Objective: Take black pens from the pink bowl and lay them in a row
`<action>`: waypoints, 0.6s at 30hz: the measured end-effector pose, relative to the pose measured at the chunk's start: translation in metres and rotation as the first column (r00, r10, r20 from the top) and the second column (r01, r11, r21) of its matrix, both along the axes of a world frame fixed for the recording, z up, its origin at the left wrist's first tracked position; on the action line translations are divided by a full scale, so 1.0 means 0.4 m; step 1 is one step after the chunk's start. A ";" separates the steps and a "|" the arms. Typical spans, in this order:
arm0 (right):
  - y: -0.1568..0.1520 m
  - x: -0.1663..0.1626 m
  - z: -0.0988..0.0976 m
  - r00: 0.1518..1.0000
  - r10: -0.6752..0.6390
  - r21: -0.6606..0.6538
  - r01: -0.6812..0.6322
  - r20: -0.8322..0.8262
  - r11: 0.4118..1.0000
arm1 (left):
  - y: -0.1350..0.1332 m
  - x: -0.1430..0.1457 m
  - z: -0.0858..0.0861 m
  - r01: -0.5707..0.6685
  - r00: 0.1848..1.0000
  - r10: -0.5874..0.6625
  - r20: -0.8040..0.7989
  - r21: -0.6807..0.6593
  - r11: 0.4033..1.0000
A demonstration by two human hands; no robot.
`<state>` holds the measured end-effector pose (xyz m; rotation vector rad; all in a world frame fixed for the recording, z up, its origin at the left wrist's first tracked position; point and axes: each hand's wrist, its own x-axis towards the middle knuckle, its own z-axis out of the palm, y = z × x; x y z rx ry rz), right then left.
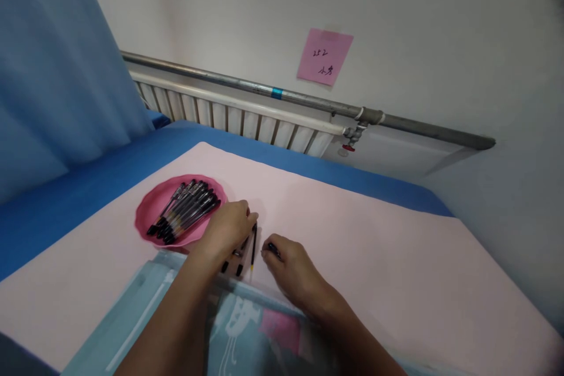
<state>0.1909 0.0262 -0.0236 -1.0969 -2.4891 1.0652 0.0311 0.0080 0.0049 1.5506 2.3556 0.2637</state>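
My left hand [230,227] is closed just right of the pink dish [143,224], its fingertips pinched at the upper end of a thin dark pen refill [253,249] with a yellow end. Below that hand, several pen parts lie on the pink mat, among them a black cap [239,270]; the hand partly covers them. My right hand [291,261] is closed around a short black pen piece [274,250], mostly hidden by its fingers. In the dish, several clear black-capped gel pens [187,211] lie in a slanted pile.
A pale pink mat [374,247] covers the blue table [352,179]. Before me is a light blue translucent container [132,299], its rim under my forearms. A radiator [229,114] and metal pipe [211,76] run along the wall; a blue curtain [57,70] hangs left.
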 end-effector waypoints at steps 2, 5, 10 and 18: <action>0.003 0.000 -0.001 1.000 -0.021 0.003 0.021 0.020 1.000 | -0.002 0.001 0.003 0.001 1.000 -0.001 0.004 0.003 1.000; 0.003 0.002 -0.004 0.999 -0.008 -0.032 0.009 0.037 0.999 | -0.003 0.002 0.005 0.004 1.000 -0.004 0.006 0.011 1.000; -0.021 -0.010 -0.015 0.996 0.085 -0.168 -0.091 -0.041 0.982 | -0.002 0.002 -0.001 0.004 1.000 -0.004 -0.011 0.027 1.000; -0.030 -0.010 -0.015 0.993 0.113 -0.109 -0.115 -0.031 0.987 | -0.004 0.002 0.002 -0.003 1.000 0.003 0.005 0.023 1.000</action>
